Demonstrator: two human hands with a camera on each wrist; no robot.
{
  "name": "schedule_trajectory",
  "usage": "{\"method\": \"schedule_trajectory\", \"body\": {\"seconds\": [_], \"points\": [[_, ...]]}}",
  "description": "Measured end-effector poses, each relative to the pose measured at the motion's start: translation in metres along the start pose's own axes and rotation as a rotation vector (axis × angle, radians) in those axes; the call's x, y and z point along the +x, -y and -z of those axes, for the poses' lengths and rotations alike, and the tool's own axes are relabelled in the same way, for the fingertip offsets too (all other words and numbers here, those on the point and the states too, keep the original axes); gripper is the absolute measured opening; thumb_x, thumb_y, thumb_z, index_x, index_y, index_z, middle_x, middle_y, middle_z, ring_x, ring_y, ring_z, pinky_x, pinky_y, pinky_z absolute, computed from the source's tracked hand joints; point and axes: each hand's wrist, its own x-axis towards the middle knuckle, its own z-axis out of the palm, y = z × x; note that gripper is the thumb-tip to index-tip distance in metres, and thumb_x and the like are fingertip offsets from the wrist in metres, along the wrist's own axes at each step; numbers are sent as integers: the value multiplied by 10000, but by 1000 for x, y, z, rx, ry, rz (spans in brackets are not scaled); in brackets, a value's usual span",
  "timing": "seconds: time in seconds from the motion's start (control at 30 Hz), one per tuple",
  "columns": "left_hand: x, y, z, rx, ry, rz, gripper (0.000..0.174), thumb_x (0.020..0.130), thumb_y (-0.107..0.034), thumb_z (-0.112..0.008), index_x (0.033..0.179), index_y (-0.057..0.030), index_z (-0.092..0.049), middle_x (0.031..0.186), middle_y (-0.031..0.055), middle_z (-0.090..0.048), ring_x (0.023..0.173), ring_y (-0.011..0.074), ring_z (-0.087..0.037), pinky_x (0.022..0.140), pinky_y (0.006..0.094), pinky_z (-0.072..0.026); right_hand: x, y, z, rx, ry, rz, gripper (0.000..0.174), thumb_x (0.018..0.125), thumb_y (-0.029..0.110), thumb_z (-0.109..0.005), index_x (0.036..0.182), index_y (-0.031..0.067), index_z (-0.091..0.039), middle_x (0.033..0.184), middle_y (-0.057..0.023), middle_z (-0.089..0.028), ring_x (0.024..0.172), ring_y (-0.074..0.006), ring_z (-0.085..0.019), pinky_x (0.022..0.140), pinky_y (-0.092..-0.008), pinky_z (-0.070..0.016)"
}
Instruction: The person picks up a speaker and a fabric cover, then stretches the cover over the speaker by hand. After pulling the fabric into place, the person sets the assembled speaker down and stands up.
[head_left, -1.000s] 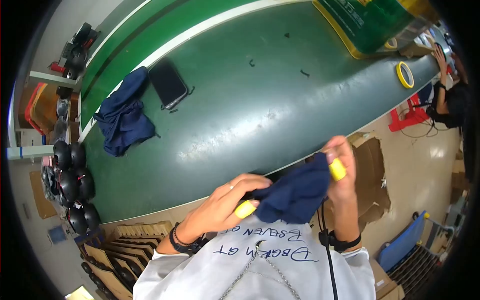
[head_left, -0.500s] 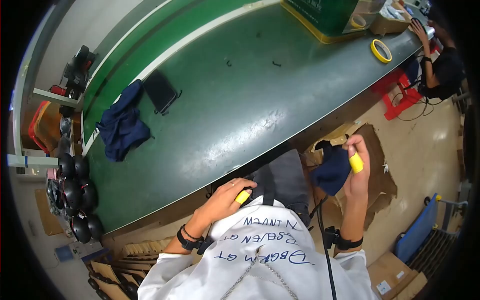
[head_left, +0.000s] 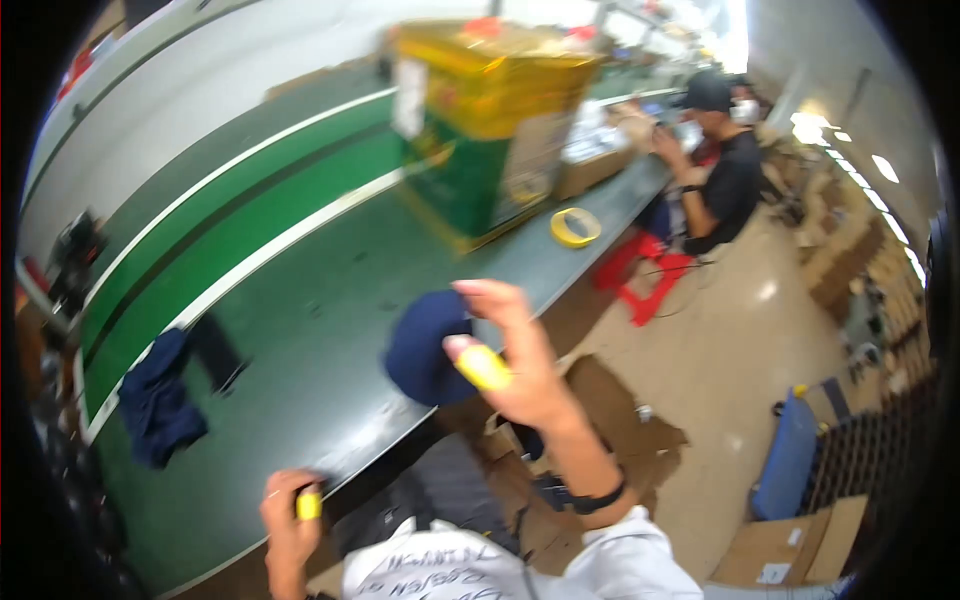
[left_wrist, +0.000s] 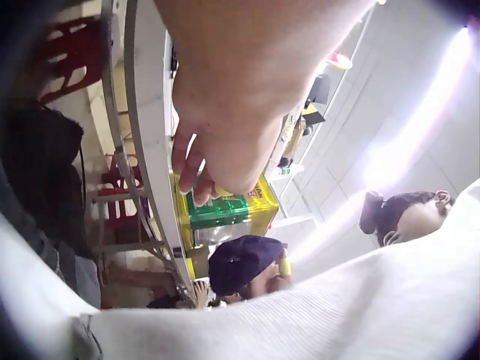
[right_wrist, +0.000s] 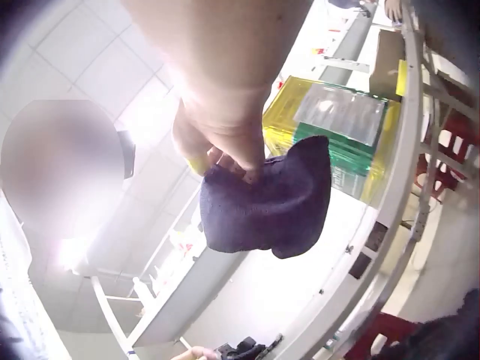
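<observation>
My right hand [head_left: 515, 365], its thumb wrapped in yellow tape, pinches a piece of navy cloth [head_left: 425, 350] and holds it up over the table's near edge. The cloth hangs down from the fingers in the right wrist view, folded and limp [right_wrist: 266, 206]. My left hand [head_left: 290, 515], also with yellow tape on the thumb, is at the table edge on the left. Its fingers are loosely bent, with nothing seen in them. A second, crumpled navy cloth [head_left: 160, 405] lies on the green table [head_left: 290, 390], beside a dark flat phone-like thing [head_left: 215, 352].
A big yellow-and-green box [head_left: 480, 130] stands at the table's back, near a yellow tape roll [head_left: 575, 228]. Another person [head_left: 730, 160] sits beyond it by a red stool [head_left: 645, 280]. Torn cardboard [head_left: 620, 430] and a blue cart [head_left: 785, 455] are on the floor at right.
The navy cloth, first between both hands, went off to the right in the right hand and is now raised over the table edge. The left hand has let go and moved left. The head view turned right.
</observation>
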Motion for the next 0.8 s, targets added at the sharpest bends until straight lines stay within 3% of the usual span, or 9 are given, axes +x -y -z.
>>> {"method": "schedule_trajectory", "body": {"seconds": [0.07, 0.13, 0.2, 0.23, 0.4, 0.6, 0.67, 0.73, 0.8], "points": [[-12, 18, 11, 45, -54, 134, 175, 901, 22, -575, 1054, -5, -656, 1093, 182, -691, 1116, 371, -630, 977, 445, -491, -2, -23, -2, -316, -65, -15, 582, 971, 196, -697, 1471, 18, -458, 1398, -245, -566, 1324, -431, -519, 1139, -484, -400], [-25, 42, 17, 115, -172, 159, 176, 924, 9, -561, 1089, 19, -619, 1202, 200, -646, 1072, 342, -624, 972, 432, -478, -24, -60, -12, -415, -117, -104, 610, 995, 271, -669, 1478, -19, -435, 1482, -298, -490, 1372, -477, -465, 1155, -514, -373], [-24, 34, 21, 222, -271, 117, 219, 1014, -146, -611, 1149, 22, -651, 1162, 239, -695, 1060, 401, -667, 994, 459, -510, -39, -88, -27, -462, -115, -88, 609, 1006, 308, -653, 1476, -16, -441, 1515, -305, -456, 1408, -480, -429, 1174, -538, -337], [-25, 38, 18, 207, -322, 100, 252, 1011, -148, -611, 1189, 18, -678, 1129, 198, -690, 1058, 365, -654, 959, 419, -506, -41, -100, -35, -485, -95, -63, 607, 1010, 325, -645, 1475, -11, -444, 1518, -302, -454, 1419, -473, -419, 1178, -549, -324], [-21, 37, 10, 306, -252, 11, 276, 1014, -175, -612, 1191, 33, -653, 1207, 231, -655, 1138, 401, -610, 1021, 458, -467, -45, -121, -62, -793, 3, 9, 559, 1026, 412, -574, 1480, 93, -506, 1564, -184, -462, 1472, -334, -412, 1193, -507, -280], [-5, 24, 8, 506, -203, -44, 386, 1003, -242, -641, 1255, 47, -604, 1288, 236, -615, 1207, 426, -560, 1076, 507, -416, -41, -117, -63, -787, -59, -3, 564, 1016, 409, -579, 1499, 128, -504, 1586, -166, -448, 1489, -319, -386, 1185, -504, -289], [-9, 33, 7, 459, -201, -21, 504, 953, -325, -718, 1276, 41, -592, 1326, 228, -606, 1232, 443, -547, 1089, 541, -400, -42, -125, -61, -816, -70, 27, 543, 999, 419, -586, 1462, 138, -555, 1602, -156, -437, 1480, -319, -404, 1157, -517, -327], [-10, 32, -6, 488, -274, 64, 249, 936, 5, -529, 1182, 33, -564, 1321, 212, -591, 1224, 376, -565, 1091, 465, -406, -41, -128, -58, -772, -114, 77, 520, 937, 393, -641, 1383, 126, -623, 1567, -139, -493, 1444, -330, -452, 1124, -523, -356], [-13, 34, -1, 548, -154, 129, 261, 983, -29, -480, 1231, 42, -521, 1436, 225, -523, 1363, 400, -472, 1172, 482, -324, -41, -137, -61, -691, -161, 105, 471, 917, 364, -648, 1311, 107, -648, 1539, -127, -527, 1413, -326, -496, 1113, -520, -371]]}}
